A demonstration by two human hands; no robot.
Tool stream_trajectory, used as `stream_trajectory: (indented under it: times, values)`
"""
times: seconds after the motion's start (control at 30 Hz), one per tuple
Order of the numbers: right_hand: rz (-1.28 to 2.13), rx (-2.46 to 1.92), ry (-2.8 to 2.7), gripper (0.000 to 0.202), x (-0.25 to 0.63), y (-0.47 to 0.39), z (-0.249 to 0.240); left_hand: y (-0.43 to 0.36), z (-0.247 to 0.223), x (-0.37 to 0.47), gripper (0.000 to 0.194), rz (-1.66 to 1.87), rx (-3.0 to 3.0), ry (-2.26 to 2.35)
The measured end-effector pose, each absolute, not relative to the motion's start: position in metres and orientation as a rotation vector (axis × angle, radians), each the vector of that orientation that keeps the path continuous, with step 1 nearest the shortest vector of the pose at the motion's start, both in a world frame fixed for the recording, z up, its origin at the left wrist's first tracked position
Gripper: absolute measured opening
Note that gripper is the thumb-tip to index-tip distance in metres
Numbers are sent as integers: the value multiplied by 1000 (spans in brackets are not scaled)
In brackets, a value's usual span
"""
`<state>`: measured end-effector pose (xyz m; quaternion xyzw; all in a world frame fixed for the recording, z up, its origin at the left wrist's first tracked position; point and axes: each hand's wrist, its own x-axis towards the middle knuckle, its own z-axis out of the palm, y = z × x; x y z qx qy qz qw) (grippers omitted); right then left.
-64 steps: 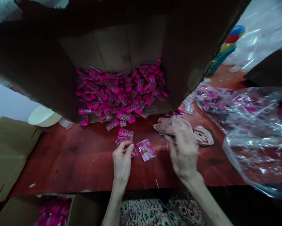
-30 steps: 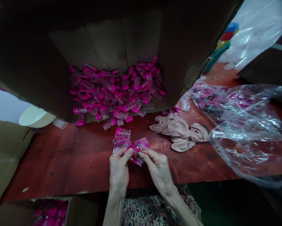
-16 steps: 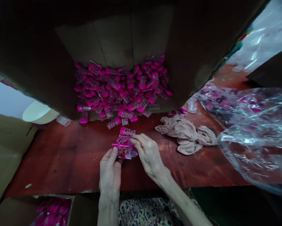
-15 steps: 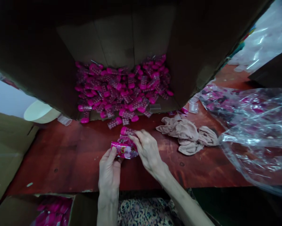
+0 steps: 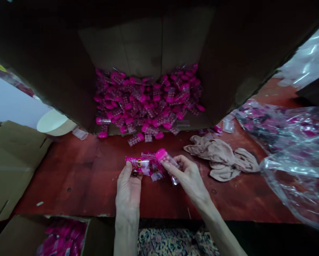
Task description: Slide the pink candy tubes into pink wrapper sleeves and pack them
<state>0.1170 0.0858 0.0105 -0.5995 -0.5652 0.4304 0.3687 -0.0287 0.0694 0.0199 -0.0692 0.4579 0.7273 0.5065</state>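
Note:
My left hand [image 5: 129, 190] pinches a pink printed wrapper [image 5: 139, 165] between thumb and fingers, above the red table [image 5: 95, 177]. Just to the right, my right hand [image 5: 190, 177] grips a small clear candy tube [image 5: 165, 157] with a bright pink cap and pale pink balls inside. The tube tilts, cap end up and to the left, apart from the wrapper in my left hand. More pink printed wrappers [image 5: 156, 172] lie between the two hands, partly hidden behind the tube and my fingers.
A large cardboard box [image 5: 146, 49] on its side holds many pink-capped tubes [image 5: 149, 103]. A crumpled cloth [image 5: 220, 156] and a clear plastic bag [image 5: 295, 170] lie to the right. Left are a white bowl [image 5: 55, 124] and a carton [image 5: 12, 167]; below, a box of pink packs [image 5: 63, 236].
My right hand has moved right, away from my left, and the tube in it now shows more fully. My left hand keeps the wrapper. The whole view has shifted slightly.

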Motion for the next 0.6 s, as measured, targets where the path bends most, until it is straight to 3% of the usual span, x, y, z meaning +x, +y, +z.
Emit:
stream_trajectory:
  times: [0.13,0.33,0.6]
  values:
    - [1440,-1394,-1065,34,118,66,21,68,18,-19,4,1731,-45,1060]
    - [1606,-1322,-913,32,118,51,19,64,15,-7,12,1692,84,1069]
    - [1494,-1343,-752,32,125,47,12,68,14,-1,7,1641,-8,1035]
